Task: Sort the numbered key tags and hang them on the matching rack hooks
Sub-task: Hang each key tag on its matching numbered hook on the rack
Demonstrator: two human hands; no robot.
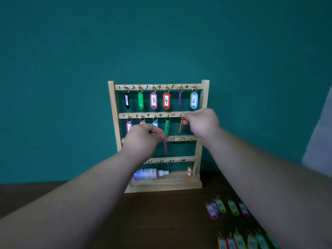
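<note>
Rack: wooden frame [205, 87] upright on the desk [143, 221]; top row hung 1 to 6, second row 7 to 10.
Right hand [203, 124]: fingers curled, pinching the top of an orange tag [181, 126], its ring right at the hook beside the 11 mark.
Left hand [143, 139]: fingers curled, pinching the ring of a pink tag [165, 147] that dangles edge-on before the third rail, left of 17.
Numbers: both held tags are edge-on, unreadable.
Doing it well: probably seat one ring at a time, tilting it over the hook tip, and let go only once the tag hangs free.
Waiting: loose tags [221, 206] lie on the desk, near right.
</note>
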